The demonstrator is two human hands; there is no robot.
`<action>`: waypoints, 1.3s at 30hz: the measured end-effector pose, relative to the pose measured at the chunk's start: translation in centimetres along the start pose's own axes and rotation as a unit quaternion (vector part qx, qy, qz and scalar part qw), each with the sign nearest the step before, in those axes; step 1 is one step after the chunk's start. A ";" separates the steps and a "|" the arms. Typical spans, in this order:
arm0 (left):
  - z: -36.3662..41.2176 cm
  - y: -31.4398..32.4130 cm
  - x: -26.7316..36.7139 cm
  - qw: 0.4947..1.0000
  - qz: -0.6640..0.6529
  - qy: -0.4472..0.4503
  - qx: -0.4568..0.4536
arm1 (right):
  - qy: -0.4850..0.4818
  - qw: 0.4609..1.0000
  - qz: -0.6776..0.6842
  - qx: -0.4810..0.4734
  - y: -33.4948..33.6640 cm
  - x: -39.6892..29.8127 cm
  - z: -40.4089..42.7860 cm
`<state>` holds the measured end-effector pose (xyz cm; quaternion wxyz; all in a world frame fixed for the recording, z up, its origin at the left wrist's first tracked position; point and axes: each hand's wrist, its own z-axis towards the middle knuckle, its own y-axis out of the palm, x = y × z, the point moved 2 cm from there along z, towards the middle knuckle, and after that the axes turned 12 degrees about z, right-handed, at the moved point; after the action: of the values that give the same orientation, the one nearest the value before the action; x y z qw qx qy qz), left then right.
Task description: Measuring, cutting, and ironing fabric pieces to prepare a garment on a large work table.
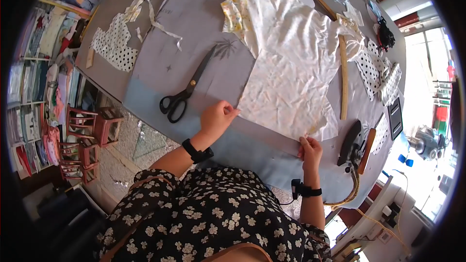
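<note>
A pale fabric garment piece (287, 80) with a faint print lies spread and wrinkled on the cloth-covered table (204, 112). My left hand (219, 118) pinches its near left corner between thumb and fingertips. At the near edge, further right, my right hand (310, 151) grips the fabric the same way. Between the two hands the edge runs fairly straight. Left of the garment rest large black-handled tailor's scissors (187, 89), blades pointing away from me. Yellow-patterned fabric (232, 14) shows at the garment's far left side.
An electric iron (353, 147) with a wooden handle stands at right, its cord dropping over the table edge. Nearby are a wooden ruler (343, 76), a black rectangular stand (395, 118) and polka-dot fabric (380, 72). More dotted pieces (114, 45) lie far left. Wooden chairs (82, 127) stand beside fabric shelves (31, 91).
</note>
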<state>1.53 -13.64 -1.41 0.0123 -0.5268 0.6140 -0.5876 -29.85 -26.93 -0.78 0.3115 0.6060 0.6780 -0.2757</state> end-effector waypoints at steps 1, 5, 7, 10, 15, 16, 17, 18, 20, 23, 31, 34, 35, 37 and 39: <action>-0.1 0.0 0.1 1.000 0.006 0.030 0.003 | -0.002 1.000 -0.002 0.004 0.1 -0.1 -0.1; -0.6 -0.3 1.4 0.998 0.000 0.064 0.017 | -0.007 1.000 -0.012 0.000 0.0 -0.1 0.1; -0.6 -0.2 1.8 0.997 -0.002 0.074 0.019 | -0.005 1.000 -0.009 -0.001 0.0 -0.2 0.0; -0.7 -0.1 2.2 0.994 0.006 0.101 0.032 | -0.004 1.000 -0.004 -0.001 0.0 -0.1 0.1; -0.7 0.1 2.4 0.992 0.023 0.120 0.041 | -0.001 1.000 -0.001 0.004 -0.1 0.0 0.2; -0.7 0.0 2.5 0.991 0.027 0.120 0.045 | 0.000 1.000 -0.001 0.004 -0.2 0.1 0.3; -0.7 -0.1 2.6 0.991 0.030 0.121 0.049 | 0.000 1.000 0.000 0.003 -0.2 0.1 0.3; -0.6 0.0 2.5 0.991 0.031 0.121 0.048 | 0.001 1.000 0.000 0.004 -0.1 0.0 0.2; -0.3 0.4 1.6 0.995 -0.006 0.068 0.069 | 0.007 1.000 -0.015 0.001 0.1 -0.3 0.1; 0.4 0.8 0.5 0.999 -0.034 0.022 -0.007 | 0.007 1.000 -0.021 -0.013 0.0 -0.8 0.1; 1.2 -0.6 1.0 0.973 -0.164 -0.093 -0.135 | 0.004 1.000 -0.015 -0.019 0.3 -0.6 0.3; 1.4 -0.9 1.5 0.978 -0.130 -0.077 -0.145 | 0.003 1.000 -0.005 -0.014 0.2 -0.7 0.2; 1.5 -1.0 1.8 0.983 -0.094 -0.054 -0.151 | 0.000 1.000 -0.003 -0.016 0.1 -0.7 0.2; 1.6 0.0 0.7 0.983 -0.101 -0.039 -0.147 | -0.003 1.000 -0.009 -0.023 0.3 -0.7 0.2; 1.6 0.4 0.2 0.984 -0.107 -0.022 -0.143 | -0.007 0.999 -0.014 -0.028 0.3 -0.8 0.2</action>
<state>2.21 -15.05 -2.09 -0.1129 -0.5990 0.6312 -0.4796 -29.44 -27.52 -0.30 0.3291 0.5854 0.6918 -0.2653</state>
